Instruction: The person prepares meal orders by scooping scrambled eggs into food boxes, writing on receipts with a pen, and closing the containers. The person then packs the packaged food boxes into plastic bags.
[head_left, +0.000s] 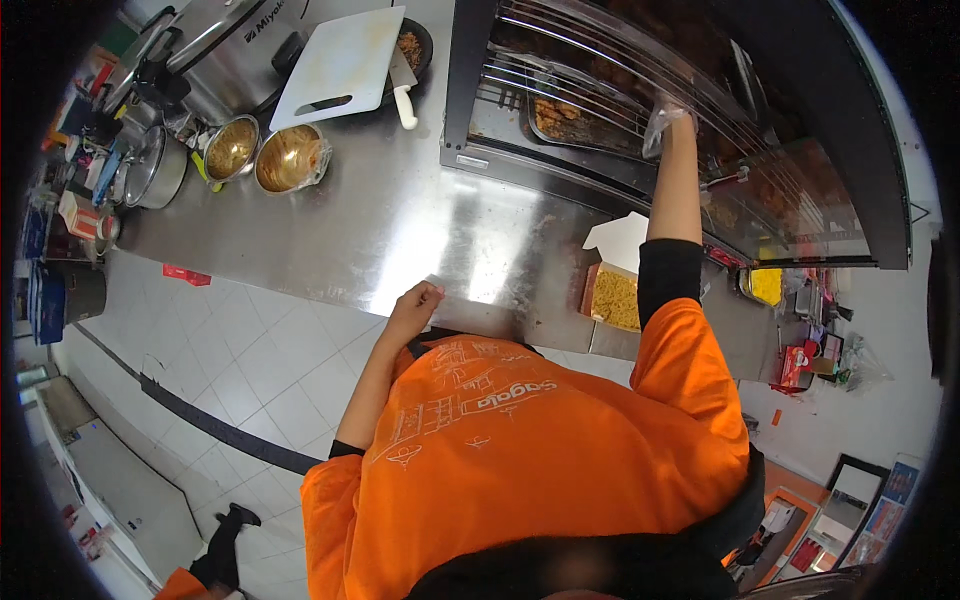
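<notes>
My right hand, in a clear plastic glove, reaches inside a heated food display cabinet. Racks and glare hide its fingers, so what it holds or touches cannot be made out. Left of it in the cabinet sits a metal tray with fried, breaded food. Bare and loosely curled, my left hand rests by the front edge of the steel counter, with nothing visible in it. Below my right forearm stands an open cardboard box of yellow rice, its white lid raised.
A white cutting board leans over a dark pan, beside a white-handled knife. Two metal bowls and a large steel pot stand at left. Another person's leg shows on the floor behind.
</notes>
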